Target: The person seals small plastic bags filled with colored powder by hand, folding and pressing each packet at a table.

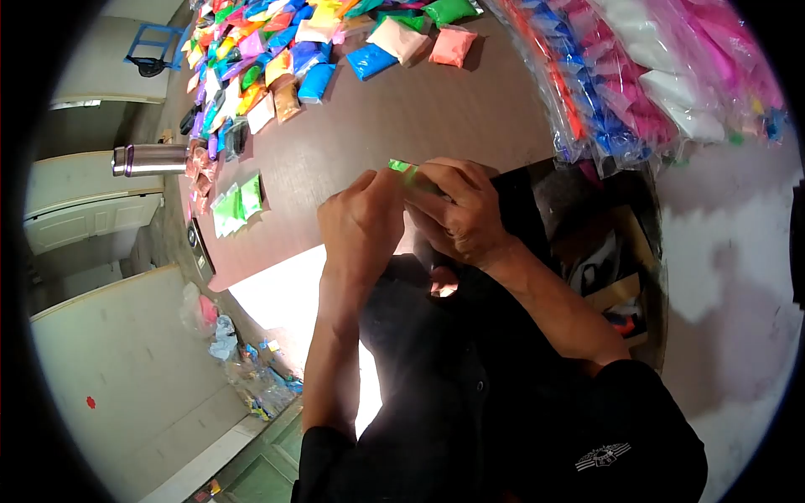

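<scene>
Near the table's front edge, my left hand (362, 220) and my right hand (459, 208) are close together in front of my chest. Between their fingertips shows a bit of a bright green packet (400, 166); the fingers hide most of it. Both hands are closed, pinching it from either side. To the left of my hands, light green packets (239, 205) lie on the brown table (369, 126), side by side and overlapping.
A big pile of packets in many colours (251, 67) covers the far left of the table. Strips of clear-wrapped packets (620, 75) hang at the right. A steel flask (151, 160) is at the left edge. An open box (616, 289) sits low on the right.
</scene>
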`<state>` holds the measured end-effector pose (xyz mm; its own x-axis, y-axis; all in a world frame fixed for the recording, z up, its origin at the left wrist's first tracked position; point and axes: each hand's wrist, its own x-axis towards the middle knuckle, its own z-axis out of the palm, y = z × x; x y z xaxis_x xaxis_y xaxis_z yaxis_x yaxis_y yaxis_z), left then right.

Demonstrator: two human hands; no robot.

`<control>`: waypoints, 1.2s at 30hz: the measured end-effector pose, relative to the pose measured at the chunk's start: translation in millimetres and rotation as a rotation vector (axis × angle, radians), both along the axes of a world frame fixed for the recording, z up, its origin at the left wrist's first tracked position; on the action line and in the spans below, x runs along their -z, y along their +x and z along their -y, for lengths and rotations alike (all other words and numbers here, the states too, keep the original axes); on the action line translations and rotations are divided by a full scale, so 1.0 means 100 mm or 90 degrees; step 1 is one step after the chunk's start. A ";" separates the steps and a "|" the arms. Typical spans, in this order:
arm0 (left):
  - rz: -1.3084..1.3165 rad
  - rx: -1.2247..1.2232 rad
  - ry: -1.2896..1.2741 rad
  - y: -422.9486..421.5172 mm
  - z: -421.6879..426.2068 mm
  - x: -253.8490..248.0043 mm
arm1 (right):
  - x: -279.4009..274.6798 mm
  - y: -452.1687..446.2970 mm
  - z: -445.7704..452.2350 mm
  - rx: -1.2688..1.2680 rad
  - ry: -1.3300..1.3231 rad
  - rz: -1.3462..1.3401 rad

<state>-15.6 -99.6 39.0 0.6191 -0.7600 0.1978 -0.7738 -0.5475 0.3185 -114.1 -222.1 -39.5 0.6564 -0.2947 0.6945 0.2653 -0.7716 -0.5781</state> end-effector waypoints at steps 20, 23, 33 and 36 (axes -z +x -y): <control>-0.069 -0.090 -0.118 0.16 -0.19 0.27 | -0.05 0.05 -0.03 0.020 0.001 0.015; -0.062 -0.113 -0.189 0.10 -0.22 0.24 | -0.04 0.05 -0.03 0.024 0.001 0.013; -0.067 -0.097 -0.177 0.14 -0.24 0.36 | -0.03 0.05 -0.04 0.032 -0.006 0.000; -0.098 -0.118 -0.212 0.08 -0.26 0.30 | -0.02 0.06 -0.04 0.034 0.000 0.003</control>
